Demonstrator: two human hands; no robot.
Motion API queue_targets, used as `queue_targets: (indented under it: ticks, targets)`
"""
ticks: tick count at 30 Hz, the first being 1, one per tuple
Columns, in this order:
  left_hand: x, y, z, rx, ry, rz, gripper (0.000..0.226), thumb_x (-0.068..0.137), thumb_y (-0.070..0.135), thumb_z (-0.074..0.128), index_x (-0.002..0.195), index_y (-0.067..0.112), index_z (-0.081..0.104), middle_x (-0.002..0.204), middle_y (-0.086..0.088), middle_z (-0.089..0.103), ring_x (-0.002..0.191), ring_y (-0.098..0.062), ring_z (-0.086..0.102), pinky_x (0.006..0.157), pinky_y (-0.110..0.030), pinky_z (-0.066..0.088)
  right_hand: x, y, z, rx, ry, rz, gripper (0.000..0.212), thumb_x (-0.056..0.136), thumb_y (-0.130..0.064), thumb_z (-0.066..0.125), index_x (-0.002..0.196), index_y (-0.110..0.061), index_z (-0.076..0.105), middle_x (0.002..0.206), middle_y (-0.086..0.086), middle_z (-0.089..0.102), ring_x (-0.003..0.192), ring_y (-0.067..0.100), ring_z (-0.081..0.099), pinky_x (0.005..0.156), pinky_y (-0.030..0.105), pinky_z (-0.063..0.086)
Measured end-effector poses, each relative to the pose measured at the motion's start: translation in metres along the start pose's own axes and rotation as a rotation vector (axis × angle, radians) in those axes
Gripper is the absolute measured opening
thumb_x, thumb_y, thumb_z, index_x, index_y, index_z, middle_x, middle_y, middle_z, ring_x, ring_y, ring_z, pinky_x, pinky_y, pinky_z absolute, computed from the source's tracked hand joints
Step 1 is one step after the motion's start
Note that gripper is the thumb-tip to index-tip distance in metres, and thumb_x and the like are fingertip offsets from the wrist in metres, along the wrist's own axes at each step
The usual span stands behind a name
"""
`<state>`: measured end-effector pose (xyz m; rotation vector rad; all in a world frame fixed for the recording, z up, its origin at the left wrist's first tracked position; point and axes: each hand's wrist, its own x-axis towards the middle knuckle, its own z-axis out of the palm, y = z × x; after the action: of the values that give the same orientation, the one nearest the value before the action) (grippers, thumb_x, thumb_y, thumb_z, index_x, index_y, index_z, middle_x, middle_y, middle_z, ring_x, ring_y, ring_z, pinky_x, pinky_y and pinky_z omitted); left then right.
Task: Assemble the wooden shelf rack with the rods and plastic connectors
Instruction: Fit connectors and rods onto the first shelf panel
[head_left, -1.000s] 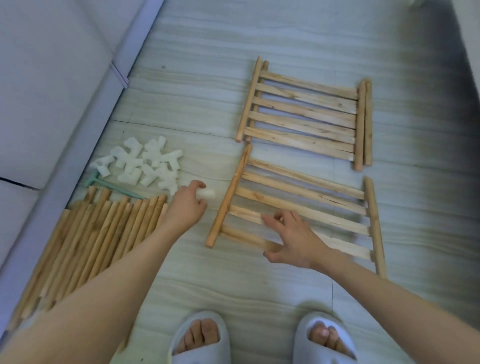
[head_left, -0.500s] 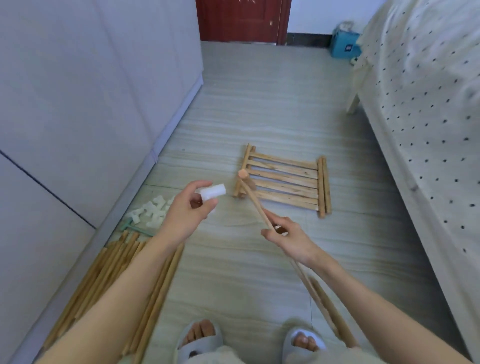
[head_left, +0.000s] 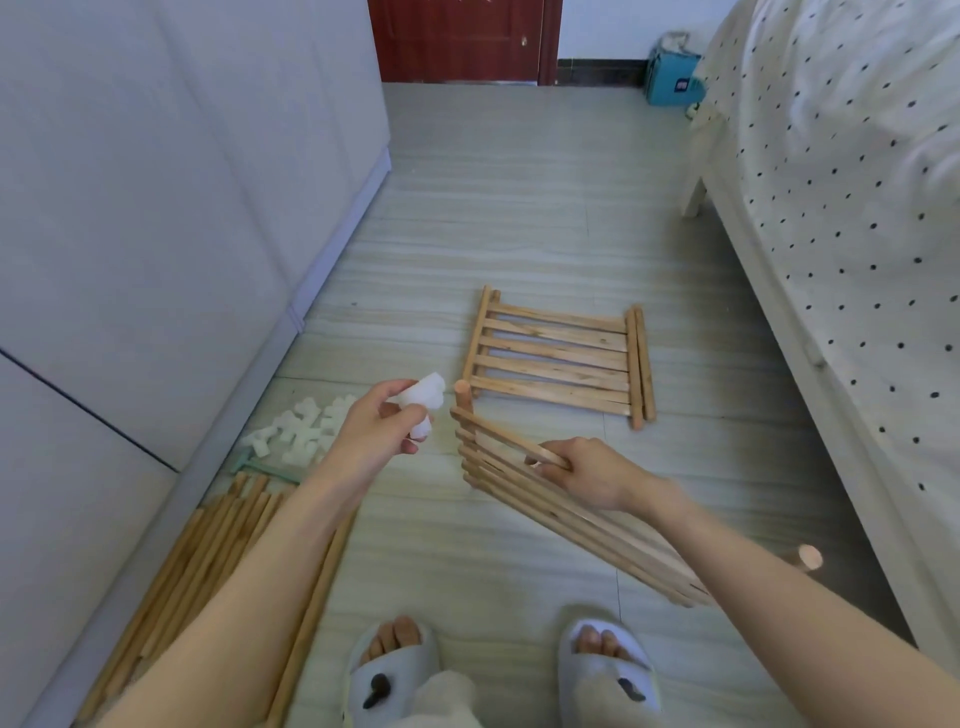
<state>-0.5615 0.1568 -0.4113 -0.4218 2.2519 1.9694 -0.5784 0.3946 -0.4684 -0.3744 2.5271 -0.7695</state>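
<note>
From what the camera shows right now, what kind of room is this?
Most likely a bedroom in a home: a bed with a dotted sheet along the right, a tall pale wardrobe on the left, and a dark red door at the far end.

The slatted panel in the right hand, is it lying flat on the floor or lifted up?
Lifted and tilted. The right hand grips a slat of the slatted panel, whose rail end points up toward the white connector.
</note>
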Motion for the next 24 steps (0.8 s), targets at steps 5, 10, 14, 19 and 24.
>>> queue_targets:
  ticks: [5,10,14,19,24]
  targets:
    - [-0.004,0.003,0.003,-0.131,-0.058,-0.043,0.036,0.087,0.000,0.053,0.111,0.026,0.056,0.100,-0.013,0.061,0.085,-0.024,0.067,0.068,-0.023,0.057,-0.006,0.001,0.001,-0.165,0.121,-0.052,0.019,0.093,-0.035,0.053,0.107,-0.026,0.064,0.089,0.005,0.068,0.088,0.026,0.060,0.070,0.032,0.043]
    - [-0.003,0.010,0.003,-0.176,-0.095,-0.086,0.027,0.088,0.012,0.063,0.114,0.014,0.059,0.092,-0.016,0.069,0.075,-0.022,0.069,0.067,-0.022,0.057,-0.009,0.000,-0.003,-0.114,0.045,-0.088,0.019,0.091,-0.033,0.058,0.104,-0.023,0.067,0.084,0.000,0.066,0.083,0.025,0.058,0.071,0.032,0.043]
    - [-0.002,0.009,0.008,-0.068,-0.030,-0.042,0.019,0.089,0.025,0.063,0.105,0.019,0.056,0.076,-0.010,0.069,0.059,-0.014,0.061,0.051,-0.017,0.049,-0.008,0.003,-0.006,-0.105,0.010,-0.073,0.021,0.093,-0.035,0.056,0.109,-0.027,0.066,0.096,0.002,0.070,0.092,0.022,0.061,0.080,0.033,0.047]
    - [0.001,-0.003,0.012,0.079,0.078,-0.056,0.022,0.091,0.040,0.056,0.093,0.018,0.058,0.053,-0.002,0.056,0.040,-0.009,0.042,0.043,-0.018,0.034,-0.013,0.003,0.006,-0.147,0.067,-0.092,0.022,0.092,-0.039,0.054,0.110,-0.033,0.066,0.096,-0.002,0.071,0.093,0.020,0.061,0.077,0.031,0.046]
    - [-0.001,-0.003,0.010,0.149,0.090,-0.031,0.028,0.089,0.038,0.057,0.076,0.014,0.057,0.046,0.001,0.042,0.036,-0.007,0.033,0.038,-0.015,0.027,-0.019,0.003,0.013,-0.154,0.091,-0.103,0.019,0.092,-0.041,0.054,0.105,-0.036,0.066,0.084,-0.006,0.066,0.088,0.019,0.060,0.071,0.028,0.041]
